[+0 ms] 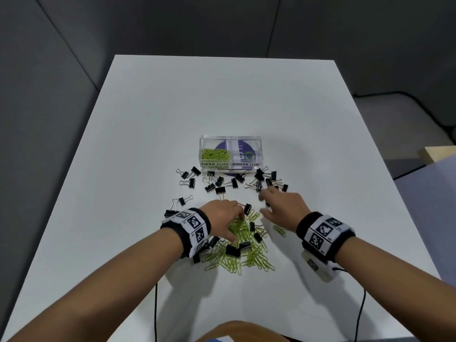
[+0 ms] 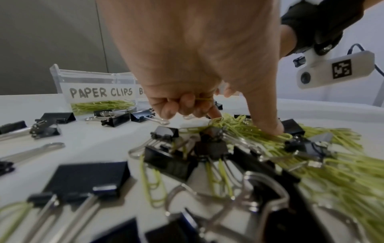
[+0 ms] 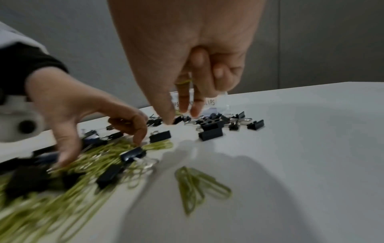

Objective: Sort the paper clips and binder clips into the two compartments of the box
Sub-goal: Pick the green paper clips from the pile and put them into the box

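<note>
Head view: on a white table (image 1: 148, 119) a clear two-compartment box (image 1: 231, 154) stands near the middle, its long axis parallel to the near edge; the left compartment, labelled PAPER CLIPS, holds green clips, while the right, labelled BINDER CLIPS, appears to hold none. Black binder clips (image 1: 214, 183) lie scattered just in front of the box, and a mixed heap of green paper clips (image 1: 246, 257) with more binder clips lies toward the near edge. The left hand (image 1: 222, 218) is down on the far side of this heap, fingers curled into it; the right hand (image 1: 283, 203) hovers between heap and box, fingers reaching toward the binder clips at the box's right front. The box lies straight ahead of both hands, beyond them; the right hand is the nearer to it. Left wrist view: the left hand's (image 2: 197, 65) curled fingers pinch a few green paper clips (image 2: 204, 99) against the palm, the index finger and thumb pressed down into the heap (image 2: 259, 136); the PAPER CLIPS compartment (image 2: 99, 95) stands ahead and to the left. Right wrist view: the right hand (image 3: 187, 57) hangs fingers-down above the table, loosely curled, with a thin green loop, probably a paper clip (image 3: 185, 81), caught between them; motion blur leaves the grip uncertain. A small separate bunch of paper clips (image 3: 197, 184) lies beneath, nearer the near edge
</note>
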### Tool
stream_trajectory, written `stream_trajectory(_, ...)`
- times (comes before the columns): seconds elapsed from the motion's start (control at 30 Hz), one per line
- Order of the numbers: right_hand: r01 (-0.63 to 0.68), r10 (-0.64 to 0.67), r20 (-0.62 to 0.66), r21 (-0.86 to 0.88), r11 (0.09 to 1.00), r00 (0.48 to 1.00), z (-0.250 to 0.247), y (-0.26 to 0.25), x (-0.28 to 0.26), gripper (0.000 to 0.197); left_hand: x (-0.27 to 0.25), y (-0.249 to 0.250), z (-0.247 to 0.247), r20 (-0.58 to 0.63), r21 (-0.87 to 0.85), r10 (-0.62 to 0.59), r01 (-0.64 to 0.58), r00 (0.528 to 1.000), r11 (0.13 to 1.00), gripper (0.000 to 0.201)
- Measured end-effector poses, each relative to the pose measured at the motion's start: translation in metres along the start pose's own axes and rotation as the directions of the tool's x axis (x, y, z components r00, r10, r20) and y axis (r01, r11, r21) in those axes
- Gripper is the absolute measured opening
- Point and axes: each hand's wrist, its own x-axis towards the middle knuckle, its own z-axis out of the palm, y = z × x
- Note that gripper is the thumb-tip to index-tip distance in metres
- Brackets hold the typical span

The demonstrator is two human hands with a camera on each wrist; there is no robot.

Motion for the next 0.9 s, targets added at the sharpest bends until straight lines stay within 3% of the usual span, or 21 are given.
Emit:
stream_trajectory(0.1,0.241,-0.238,0.178,0.004,0.970,0.955,0.004,-0.009,-0.018,0.029,0.000,0.000,0.000,-0.010,0.020,0.009,-0.009,1.000,1.000,0.052)
stream_trajectory(0.17,0.305,-0.290,0.238,-0.028,0.952,0.927,0.013,-0.011,-0.026,0.028,0.000,-0.001,-0.001,-0.008,0.016,0.006,-0.006,1.000,1.000,0.047)
stream_trajectory(0.47,0.239,-0.236,0.158,0.001,0.971,0.959,0.013,-0.009,-0.023,0.025,-0.004,-0.014,-0.004,0.025,-0.040,-0.056,0.057,0.998,0.998,0.042)
stream_trajectory(0.63,0.072,-0.068,0.055,-0.063,0.995,0.996,-0.003,0.006,0.001,0.028,-0.005,-0.020,-0.007,0.001,-0.091,-0.079,0.079,0.997,0.993,0.035)
stream_trajectory(0.73,-0.030,0.034,0.062,-0.054,0.998,0.998,-0.002,0.009,0.012,0.033,-0.005,-0.020,-0.008,-0.006,-0.119,-0.082,0.081,0.997,0.990,0.034)
stream_trajectory(0.8,-0.018,0.018,0.005,-0.022,1.000,1.000,0.000,0.005,0.013,0.037,-0.004,-0.021,-0.008,-0.008,-0.145,-0.100,0.097,0.995,0.985,0.033)
stream_trajectory(0.9,0.127,-0.127,-0.018,-0.002,0.992,0.992,0.004,-0.007,0.009,0.033,-0.005,-0.023,-0.009,-0.021,-0.184,-0.123,0.117,0.992,0.976,0.031)
